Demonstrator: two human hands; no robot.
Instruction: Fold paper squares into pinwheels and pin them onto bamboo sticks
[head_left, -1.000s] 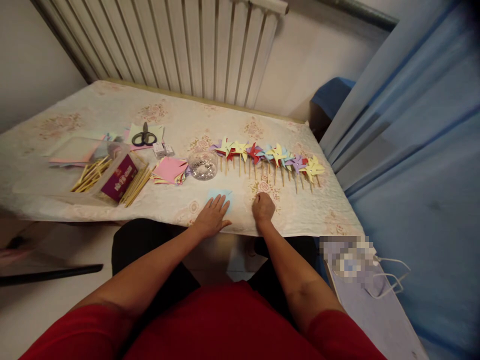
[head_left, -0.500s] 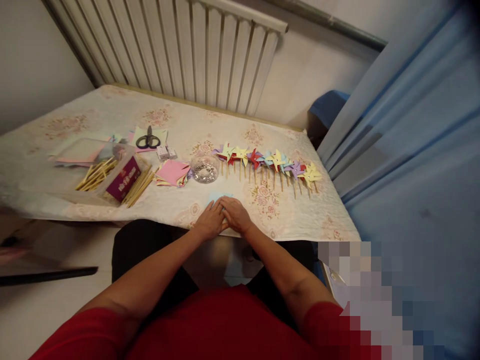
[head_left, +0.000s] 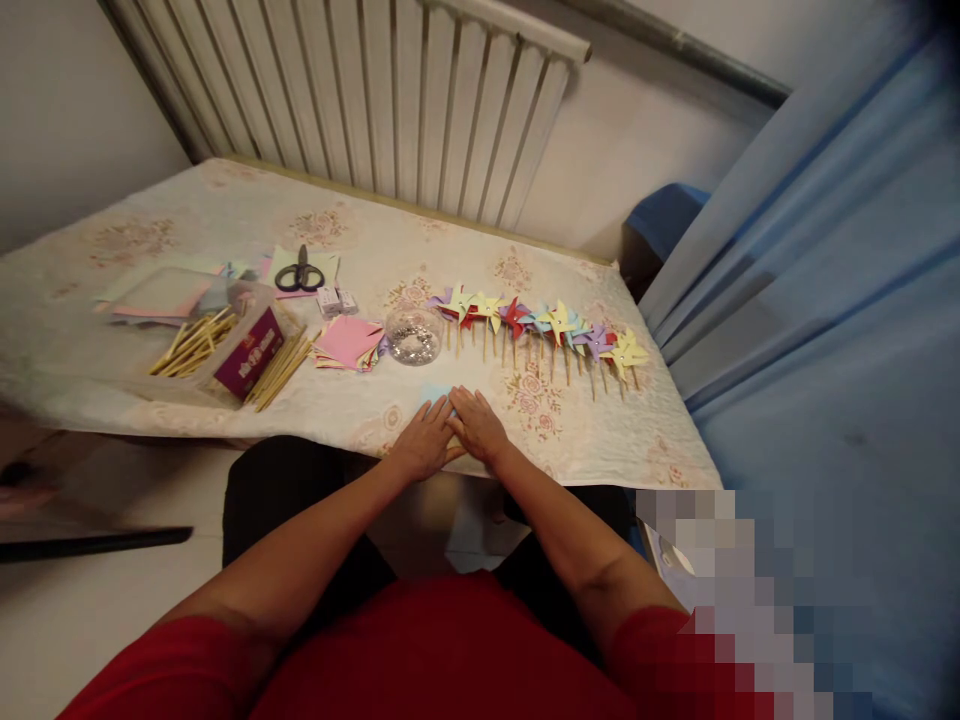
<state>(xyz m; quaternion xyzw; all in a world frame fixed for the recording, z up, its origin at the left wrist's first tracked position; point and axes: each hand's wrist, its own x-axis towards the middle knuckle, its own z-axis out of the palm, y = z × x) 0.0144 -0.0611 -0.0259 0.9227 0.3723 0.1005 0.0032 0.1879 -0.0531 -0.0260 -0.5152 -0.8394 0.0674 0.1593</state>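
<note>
Left hand, fingers slightly spread, was laid flat over blue paper near floral cloth's edge, seemingly to steady it; right hand was set against it, pinch untellable. Beyond, 1 clear dish was placed within reach; pinwheels were lined up, likely for tidiness.

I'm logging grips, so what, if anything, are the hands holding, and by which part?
No grip shows: left hand and right hand lie over the near part of the blue paper; any pinch is hidden.
</note>
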